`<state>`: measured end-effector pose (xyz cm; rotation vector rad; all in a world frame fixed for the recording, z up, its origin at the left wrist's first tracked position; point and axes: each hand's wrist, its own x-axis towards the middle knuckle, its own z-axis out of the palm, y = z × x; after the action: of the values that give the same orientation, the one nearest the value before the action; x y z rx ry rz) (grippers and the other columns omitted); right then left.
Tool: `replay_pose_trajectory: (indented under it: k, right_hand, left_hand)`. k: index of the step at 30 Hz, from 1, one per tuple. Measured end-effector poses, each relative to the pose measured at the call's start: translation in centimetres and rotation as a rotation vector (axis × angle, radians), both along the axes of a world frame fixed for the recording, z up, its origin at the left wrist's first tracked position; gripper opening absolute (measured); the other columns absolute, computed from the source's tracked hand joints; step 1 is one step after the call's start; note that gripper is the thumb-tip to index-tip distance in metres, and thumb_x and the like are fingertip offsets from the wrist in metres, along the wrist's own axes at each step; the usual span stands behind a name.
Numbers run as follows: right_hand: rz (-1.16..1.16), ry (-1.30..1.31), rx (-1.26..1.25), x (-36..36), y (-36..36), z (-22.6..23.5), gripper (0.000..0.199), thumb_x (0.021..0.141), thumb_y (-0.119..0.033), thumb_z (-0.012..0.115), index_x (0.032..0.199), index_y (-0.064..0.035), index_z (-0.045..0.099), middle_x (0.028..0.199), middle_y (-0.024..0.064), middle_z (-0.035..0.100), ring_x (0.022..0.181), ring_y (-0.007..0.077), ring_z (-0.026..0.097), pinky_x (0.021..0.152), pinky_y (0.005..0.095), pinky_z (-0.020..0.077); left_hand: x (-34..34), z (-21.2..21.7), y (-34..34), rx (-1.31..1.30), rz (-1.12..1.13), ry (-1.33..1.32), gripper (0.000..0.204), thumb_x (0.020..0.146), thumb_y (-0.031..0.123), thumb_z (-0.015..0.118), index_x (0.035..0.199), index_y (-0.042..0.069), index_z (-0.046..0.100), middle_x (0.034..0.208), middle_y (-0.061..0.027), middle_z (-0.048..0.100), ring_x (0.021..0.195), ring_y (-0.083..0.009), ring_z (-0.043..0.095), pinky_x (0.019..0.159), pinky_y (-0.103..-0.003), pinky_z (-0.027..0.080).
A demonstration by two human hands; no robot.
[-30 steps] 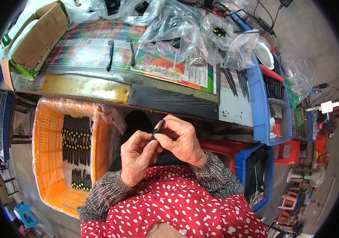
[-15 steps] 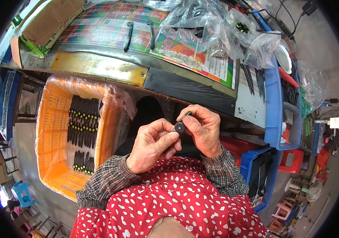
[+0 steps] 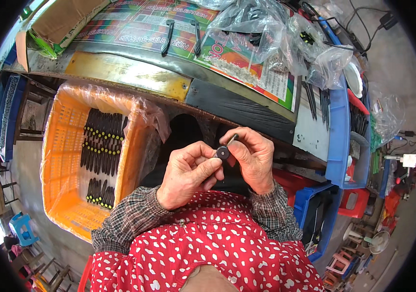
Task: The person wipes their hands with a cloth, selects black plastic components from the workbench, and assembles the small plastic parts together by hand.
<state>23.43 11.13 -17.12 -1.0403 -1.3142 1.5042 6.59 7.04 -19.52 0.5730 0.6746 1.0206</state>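
Observation:
Above my lap, my left hand (image 3: 188, 170) pinches a small round black disc-shaped part (image 3: 223, 152) between thumb and fingertips. Close beside it, my right hand (image 3: 253, 158) is closed on a short dark stick-like piece (image 3: 234, 138), which slants up from between thumb and forefinger. Whether the two pieces are joined is hidden by my fingers. To the left, an orange plastic crate (image 3: 52, 168) lined with clear film holds rows of slim black pieces (image 3: 102, 158) with yellow dots.
Ahead is a workbench edge (image 3: 239, 107); two black long-handled pieces (image 3: 168, 38) lie on its printed sheet. Clear plastic bags (image 3: 266, 36) are heaped behind. A blue bin (image 3: 337, 131) with black rods stands at right, another blue crate (image 3: 332, 228) below it. A cardboard box (image 3: 67, 22) sits far left.
The stick-like piece in my right hand now tilts more upright and shows a paler side. My hands stay close together. The whole view has shifted slightly.

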Motion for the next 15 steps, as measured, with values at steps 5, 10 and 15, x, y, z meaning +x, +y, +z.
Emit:
replay_pose_trajectory:
  k: [5,10,15]
  right_hand:
    - [0.071,-0.072,0.008,0.2,-0.1,0.7,0.013,0.088,-0.003,0.066,0.1,0.0016,0.063,0.084,-0.0005,0.063,0.074,0.0039,0.058,0.065,0.0198,0.0498]
    - [0.093,-0.219,0.07,0.1,-0.1,0.5,0.012,0.085,0.0,0.066,0.096,0.0014,0.062,0.082,0.0004,0.062,0.074,0.0042,0.06,0.065,0.0204,0.0514]
    - [0.04,-0.25,0.112,-0.5,-0.6,-0.4,0.012,0.084,0.0,0.065,0.095,0.0014,0.062,0.077,0.0001,0.062,0.069,0.004,0.06,0.061,0.0201,0.0507]
  left_hand:
    - [0.2,-0.4,-0.1,0.043,0.049,0.082,0.008,0.096,0.008,0.059,0.098,0.001,0.055,0.076,-0.0078,0.065,0.054,-0.0069,0.052,0.045,-0.018,0.038]
    - [0.4,-0.7,-0.5,0.087,0.08,0.144,0.007,0.096,0.007,0.059,0.098,0.001,0.056,0.076,-0.0065,0.066,0.055,-0.0057,0.053,0.046,-0.017,0.04]
    - [0.5,-0.9,-0.4,0.099,0.093,0.173,0.007,0.096,0.006,0.059,0.098,0.001,0.056,0.076,-0.0059,0.066,0.055,-0.0052,0.054,0.046,-0.017,0.04]
